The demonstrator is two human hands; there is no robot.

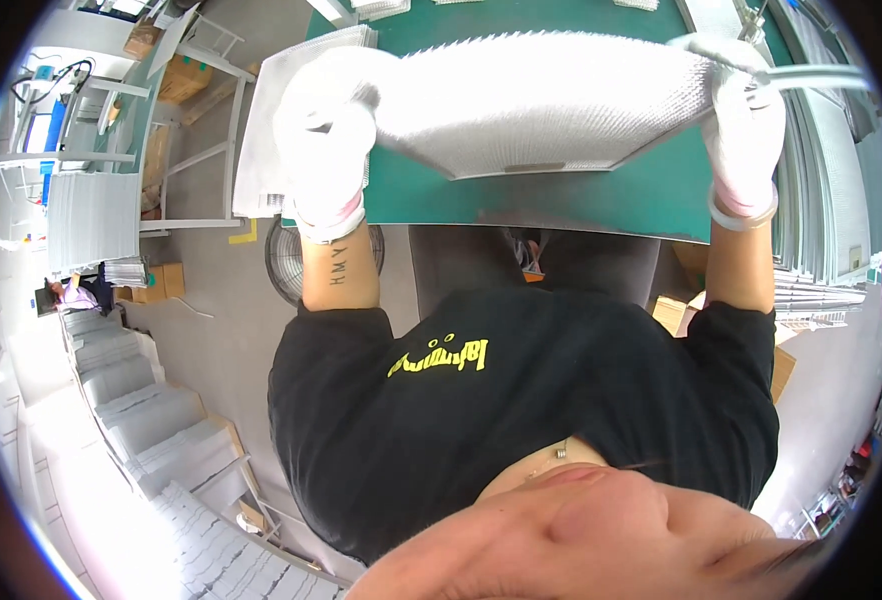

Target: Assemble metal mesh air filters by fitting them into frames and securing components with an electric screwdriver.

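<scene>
A silvery, finely ridged panel (551,100) spans between my two hands above the green tabletop, tilted, with a small tan strip on its near edge. My left hand (331,130), in a white glove, grips the panel's left end. At the right end, my right hand (746,140), gloved too, is closed on the panel. A pale greenish tube-like strip (811,77) runs past that hand's fingers out to the right; whether the hand holds it as well, I cannot tell. Motion blurs both gloves a little.
The green table (441,195) lies under my hands. White ridged sheets (261,140) are stacked by my left hand, with more panels (841,180) standing on the right. A floor fan (283,260) is below the table. Long rows of stacked panels (151,400) and a person (76,293) are left.
</scene>
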